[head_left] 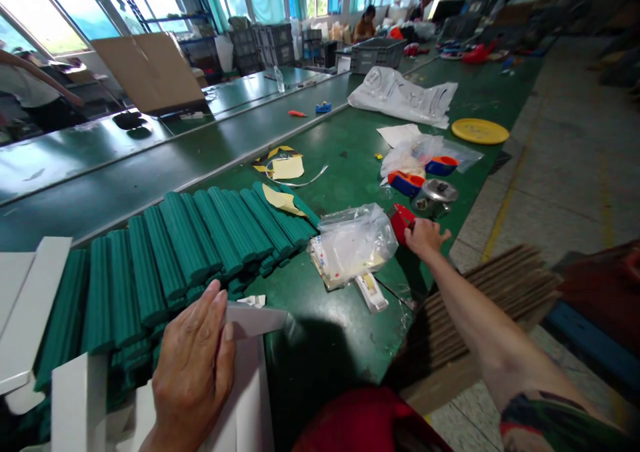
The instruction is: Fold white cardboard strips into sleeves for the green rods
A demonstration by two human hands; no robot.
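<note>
My left hand (pixel 195 365) lies with its fingers stretched out along a white cardboard box (pixel 245 399), whose upper flap (pixel 257 320) sticks out past the fingertips. At the table's right edge, my right hand (pixel 425 237) has its fingers closed on a red hand tool (pixel 400 222), which looks like a tape dispenser. Its details are partly hidden by the hand. Many green ribbed rolls (pixel 200 239) lie side by side beyond my left hand. Between the hands rests a clear plastic bag (pixel 357 239) over some papers, with a white label dispenser (pixel 371 292) next to it.
A metal pot (pixel 435 197) and orange-blue tape rolls (pixel 407 182) stand beyond my right hand. Farther along the green table are a yellow disc (pixel 480 131) and a white sack (pixel 403 95). Stacked cardboard (pixel 490 305) sits beside the table. Other people are farther off.
</note>
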